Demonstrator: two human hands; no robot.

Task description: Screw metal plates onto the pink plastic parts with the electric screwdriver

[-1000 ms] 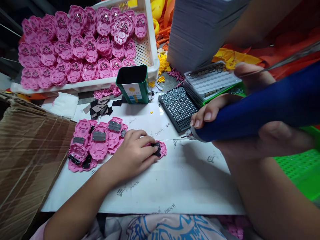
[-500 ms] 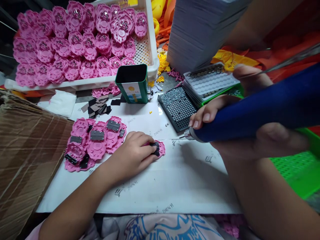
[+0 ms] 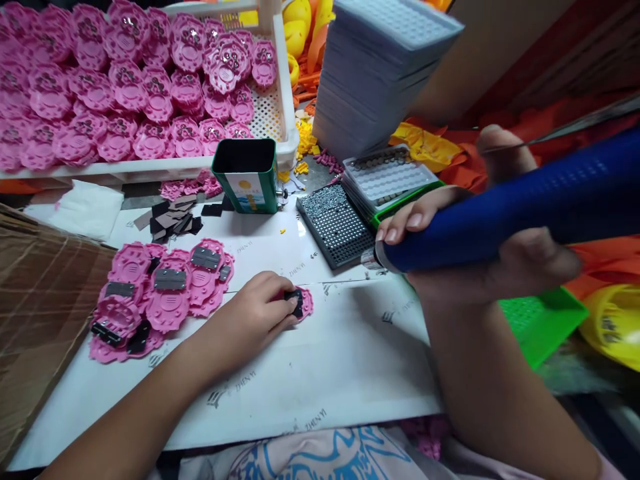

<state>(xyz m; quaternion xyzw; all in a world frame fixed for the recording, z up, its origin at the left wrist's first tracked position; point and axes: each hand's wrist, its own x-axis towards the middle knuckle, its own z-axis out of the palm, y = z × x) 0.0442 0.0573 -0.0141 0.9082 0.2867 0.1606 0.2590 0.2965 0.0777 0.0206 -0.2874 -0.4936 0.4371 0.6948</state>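
My left hand (image 3: 255,317) rests on the white paper sheet (image 3: 350,353), fingers closed on a pink plastic part (image 3: 305,303) with a small black piece on top. My right hand (image 3: 480,240) is wrapped round a blue electric screwdriver (image 3: 500,213), held up at the right. Its metal tip (image 3: 369,260) points left, hovering over the near corner of the black screw tray (image 3: 335,223), apart from the pink part. Left of my left hand lies a pile of pink parts (image 3: 160,293) with grey metal plates.
A white crate (image 3: 280,113) full of pink parts stands at the back left. A green tin (image 3: 247,177) and dark scraps (image 3: 173,217) sit in front of it. Stacked grey trays (image 3: 375,73), a green tray (image 3: 540,320) and a cardboard box (image 3: 40,300) surround the sheet.
The view has swung to the right, so everything sits further left in the picture. My left hand stays on the pink part and my right hand keeps the screwdriver raised.
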